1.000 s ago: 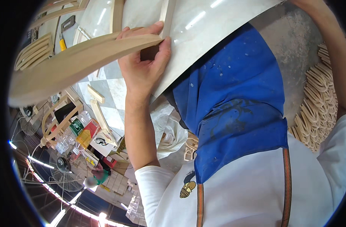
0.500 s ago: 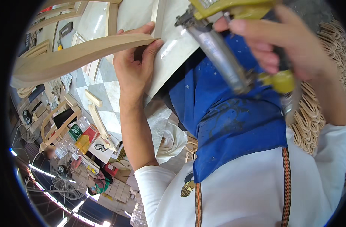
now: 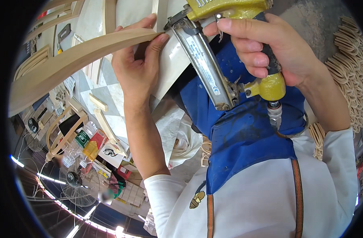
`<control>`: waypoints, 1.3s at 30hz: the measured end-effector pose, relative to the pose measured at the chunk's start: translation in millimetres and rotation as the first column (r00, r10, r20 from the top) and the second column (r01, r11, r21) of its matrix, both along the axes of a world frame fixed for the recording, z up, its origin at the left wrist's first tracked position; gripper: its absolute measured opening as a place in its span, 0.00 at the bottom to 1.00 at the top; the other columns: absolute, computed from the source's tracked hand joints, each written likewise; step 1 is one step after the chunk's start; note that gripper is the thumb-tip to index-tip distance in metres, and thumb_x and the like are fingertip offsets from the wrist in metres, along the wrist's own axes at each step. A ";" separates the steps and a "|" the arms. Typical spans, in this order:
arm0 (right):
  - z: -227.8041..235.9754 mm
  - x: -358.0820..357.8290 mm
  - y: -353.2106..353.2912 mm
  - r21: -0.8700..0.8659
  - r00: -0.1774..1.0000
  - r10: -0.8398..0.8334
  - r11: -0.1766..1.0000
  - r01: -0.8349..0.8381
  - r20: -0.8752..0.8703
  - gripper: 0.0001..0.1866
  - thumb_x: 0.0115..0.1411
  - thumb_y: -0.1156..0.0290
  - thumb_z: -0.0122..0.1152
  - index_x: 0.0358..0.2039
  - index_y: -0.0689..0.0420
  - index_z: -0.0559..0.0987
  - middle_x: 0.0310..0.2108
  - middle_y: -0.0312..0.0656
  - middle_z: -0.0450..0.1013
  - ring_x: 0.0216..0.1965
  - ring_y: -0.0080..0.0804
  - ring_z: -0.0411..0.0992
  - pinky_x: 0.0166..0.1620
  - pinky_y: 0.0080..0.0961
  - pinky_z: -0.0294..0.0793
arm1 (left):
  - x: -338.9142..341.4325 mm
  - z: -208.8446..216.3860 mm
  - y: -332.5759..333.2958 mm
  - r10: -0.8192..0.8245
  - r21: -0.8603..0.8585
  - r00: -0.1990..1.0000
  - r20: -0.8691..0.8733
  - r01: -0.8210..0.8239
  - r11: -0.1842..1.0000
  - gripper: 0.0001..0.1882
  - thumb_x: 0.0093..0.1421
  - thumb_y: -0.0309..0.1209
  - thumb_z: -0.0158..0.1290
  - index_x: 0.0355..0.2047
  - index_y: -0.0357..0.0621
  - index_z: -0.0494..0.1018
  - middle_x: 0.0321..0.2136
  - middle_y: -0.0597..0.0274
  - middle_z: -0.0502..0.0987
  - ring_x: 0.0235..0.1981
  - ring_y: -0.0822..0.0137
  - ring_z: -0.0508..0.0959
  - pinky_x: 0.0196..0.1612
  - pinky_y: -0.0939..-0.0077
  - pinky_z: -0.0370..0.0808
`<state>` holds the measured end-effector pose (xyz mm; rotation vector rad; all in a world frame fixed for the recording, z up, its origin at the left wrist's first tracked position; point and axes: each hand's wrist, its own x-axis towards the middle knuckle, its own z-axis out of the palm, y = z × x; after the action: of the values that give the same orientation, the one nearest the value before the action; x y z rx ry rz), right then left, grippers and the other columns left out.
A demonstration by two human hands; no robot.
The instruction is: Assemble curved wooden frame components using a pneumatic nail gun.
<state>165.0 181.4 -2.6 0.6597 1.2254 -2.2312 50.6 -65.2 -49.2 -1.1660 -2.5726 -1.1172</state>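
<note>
A long curved wooden piece [image 3: 82, 59] runs from the left toward the middle, and my left hand [image 3: 138, 63] grips it near its tapered end, thumb and fingers on either side. My right hand [image 3: 265, 47] is wrapped round the black grip of a yellow pneumatic nail gun [image 3: 229, 10], a finger by its trigger. The gun's silver magazine [image 3: 203, 63] slants down over my blue apron. Its dark nose is right at the wooden piece's tapered end, close to my left thumb; whether it touches cannot be told. An air hose fitting hangs below the grip.
Under my left hand lies a pale work surface [image 3: 175, 59] with wooden strips [image 3: 160, 14]. Bent wooden parts are piled in a large stack [image 3: 348, 75] at the right. Left, a handsaw [image 3: 64, 33], short wood blocks [image 3: 98, 102], bottles and fans [image 3: 73, 179] show. A person is at the lower left.
The nail gun has moved left, its nose coming to the wooden piece's end. My left hand and the wooden piece have shifted slightly left.
</note>
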 end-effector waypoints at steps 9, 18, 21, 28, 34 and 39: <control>-4.4 1.6 -6.1 -0.013 0.999 -0.035 0.999 0.035 0.004 0.22 0.71 0.58 0.59 0.52 0.65 0.79 0.17 0.21 0.58 0.14 0.07 0.59 0.16 0.12 0.61 | 1.1 4.2 -1.0 0.005 -0.055 1.000 -0.004 -0.006 0.998 0.15 0.57 0.25 0.70 0.44 0.38 0.83 0.45 0.62 0.85 0.46 0.69 0.81 0.66 0.62 0.64; -7.0 1.1 1.4 -0.053 0.998 -0.057 0.997 0.055 -0.030 0.22 0.72 0.59 0.57 0.54 0.66 0.77 0.17 0.22 0.57 0.14 0.07 0.59 0.16 0.11 0.62 | -0.8 2.7 2.9 0.013 0.031 1.000 0.021 -0.014 0.999 0.13 0.57 0.26 0.69 0.43 0.44 0.83 0.42 0.66 0.86 0.37 0.70 0.84 0.70 0.55 0.58; -1.4 -0.2 13.1 -0.060 0.992 -0.110 0.993 0.107 -0.060 0.21 0.73 0.60 0.56 0.55 0.66 0.76 0.18 0.21 0.57 0.15 0.07 0.60 0.16 0.11 0.62 | 0.5 5.9 3.3 0.019 -0.031 0.999 -0.030 -0.020 0.999 0.15 0.56 0.26 0.69 0.44 0.45 0.82 0.41 0.65 0.86 0.38 0.67 0.84 0.69 0.52 0.60; -4.0 -23.4 31.0 -0.116 0.942 -0.304 0.950 0.290 -0.140 0.19 0.74 0.63 0.53 0.55 0.67 0.75 0.19 0.21 0.58 0.16 0.07 0.60 0.18 0.09 0.61 | 3.7 4.6 4.0 0.034 -0.044 0.997 -0.064 -0.037 0.998 0.18 0.54 0.25 0.69 0.46 0.47 0.82 0.38 0.66 0.82 0.42 0.63 0.81 0.64 0.48 0.64; 0.5 -33.8 22.6 -0.120 0.948 -0.292 0.953 0.277 -0.125 0.20 0.73 0.62 0.55 0.54 0.67 0.75 0.19 0.21 0.59 0.17 0.08 0.61 0.18 0.10 0.62 | 3.0 6.1 6.3 0.046 -0.047 0.998 -0.051 -0.048 0.998 0.19 0.53 0.25 0.69 0.46 0.46 0.82 0.37 0.67 0.82 0.42 0.63 0.81 0.64 0.49 0.64; -4.9 -36.8 22.5 -0.168 0.941 -0.312 0.942 0.290 -0.127 0.20 0.74 0.62 0.55 0.55 0.67 0.75 0.19 0.21 0.59 0.17 0.08 0.61 0.19 0.10 0.63 | 0.4 6.0 6.0 0.028 -0.050 0.997 -0.073 -0.032 0.998 0.19 0.53 0.25 0.69 0.46 0.46 0.81 0.37 0.67 0.82 0.42 0.64 0.81 0.64 0.49 0.64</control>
<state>128.2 203.9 -7.5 0.6672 1.0737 -2.6413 50.9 -59.2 -43.1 -1.1525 -2.5697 -0.9896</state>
